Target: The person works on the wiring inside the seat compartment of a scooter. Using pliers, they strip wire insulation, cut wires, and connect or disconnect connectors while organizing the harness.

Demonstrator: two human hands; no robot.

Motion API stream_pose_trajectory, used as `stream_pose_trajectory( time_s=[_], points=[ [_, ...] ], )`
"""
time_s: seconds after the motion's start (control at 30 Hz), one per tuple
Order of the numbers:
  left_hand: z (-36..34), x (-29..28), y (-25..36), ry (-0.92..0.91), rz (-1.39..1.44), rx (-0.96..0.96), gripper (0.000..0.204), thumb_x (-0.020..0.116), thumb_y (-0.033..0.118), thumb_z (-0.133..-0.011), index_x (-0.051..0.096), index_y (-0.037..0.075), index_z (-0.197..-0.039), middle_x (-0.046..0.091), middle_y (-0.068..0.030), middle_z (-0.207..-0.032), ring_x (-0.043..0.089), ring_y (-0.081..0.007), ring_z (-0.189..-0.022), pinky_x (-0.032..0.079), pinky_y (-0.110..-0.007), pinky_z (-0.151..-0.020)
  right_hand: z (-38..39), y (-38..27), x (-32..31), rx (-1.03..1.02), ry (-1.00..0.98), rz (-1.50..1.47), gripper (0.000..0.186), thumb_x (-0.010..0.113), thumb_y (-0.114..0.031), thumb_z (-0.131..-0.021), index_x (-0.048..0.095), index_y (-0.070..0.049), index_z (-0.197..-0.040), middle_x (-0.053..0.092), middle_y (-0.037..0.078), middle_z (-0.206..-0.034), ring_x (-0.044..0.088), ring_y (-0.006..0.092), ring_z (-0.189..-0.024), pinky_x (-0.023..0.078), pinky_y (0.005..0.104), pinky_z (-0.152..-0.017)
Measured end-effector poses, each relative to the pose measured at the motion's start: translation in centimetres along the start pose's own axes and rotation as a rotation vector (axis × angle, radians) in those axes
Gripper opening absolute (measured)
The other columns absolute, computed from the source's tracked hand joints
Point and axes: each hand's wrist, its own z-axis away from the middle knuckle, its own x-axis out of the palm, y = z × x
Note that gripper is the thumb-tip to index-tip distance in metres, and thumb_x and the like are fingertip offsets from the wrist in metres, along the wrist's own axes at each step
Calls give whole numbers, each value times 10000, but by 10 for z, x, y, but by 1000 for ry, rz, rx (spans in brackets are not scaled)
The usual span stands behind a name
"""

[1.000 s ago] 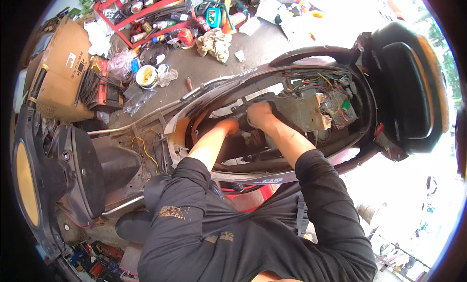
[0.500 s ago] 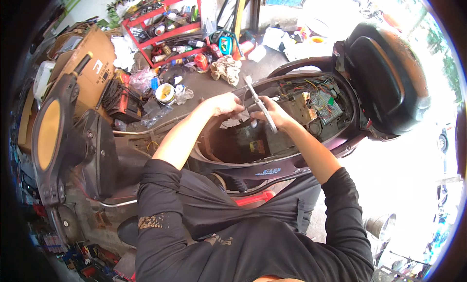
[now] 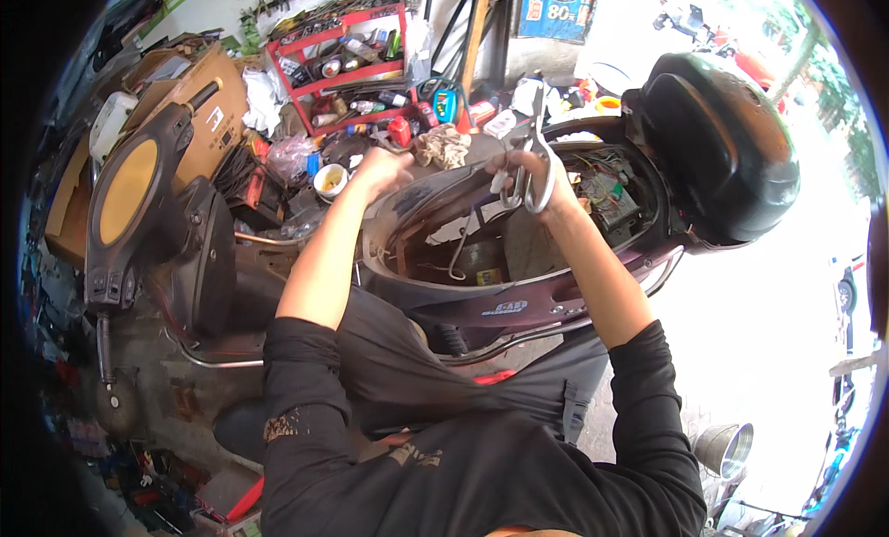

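In my right hand point(image 3: 558, 196) is a silver metal piece point(image 3: 540, 139) with long, bent, looped arms, raised over the open underseat compartment point(image 3: 514, 250) of a dark scooter point(image 3: 426, 301). My left hand point(image 3: 380, 171) is raised above the compartment's far left rim, its fingers apart and slightly blurred, nothing visible in them. Wiring and a metal box point(image 3: 607, 204) sit at the compartment's right end. A pale bent rod or hose point(image 3: 456, 264) hangs inside, and part of the interior is in shadow.
Left are handlebars point(image 3: 128, 190) and cardboard point(image 3: 218, 111); right, a rear box point(image 3: 718, 157). Behind are a red rack point(image 3: 296, 46) with bottles, a crumpled rag point(image 3: 443, 146) and a tub point(image 3: 331, 179). A metal bucket point(image 3: 722, 449) lies at lower right.
Both hands have come up out of the compartment, the right lifting the metal piece higher. The left has moved up and leftward, apart from the right. The view has tilted toward the background.
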Motion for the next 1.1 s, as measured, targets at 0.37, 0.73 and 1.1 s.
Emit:
stream_pose_trajectory(
  time_s=[0.37,0.73,1.1],
  points=[
    [65,87,66,-423,501,473,179,661,116,-954,686,16,-1100,676,1,-913,607,-88,-821,496,-245,-779,-6,-46,19,-78,18,-13,160,648,-110,-909,638,17,-1006,714,137,-921,613,104,-605,497,225,-491],
    [76,52,53,-232,822,490,143,575,27,-979,658,-23,-1084,706,-91,-974,686,-182,-874,539,-310,-826,-21,-24,-37,-3,-54,571,261,713,-168,-923,592,5,-1076,682,86,-880,664,143,-736,544,278,-639],
    [45,64,21,-31,613,534,224,544,-29,-965,630,-14,-1171,707,-82,-1018,678,-147,-902,542,-291,-849,-29,9,4,-124,-277,426,517,764,-109,-877,461,-16,-1286,698,127,-1105,667,136,-933,524,261,-706]
  ],
)
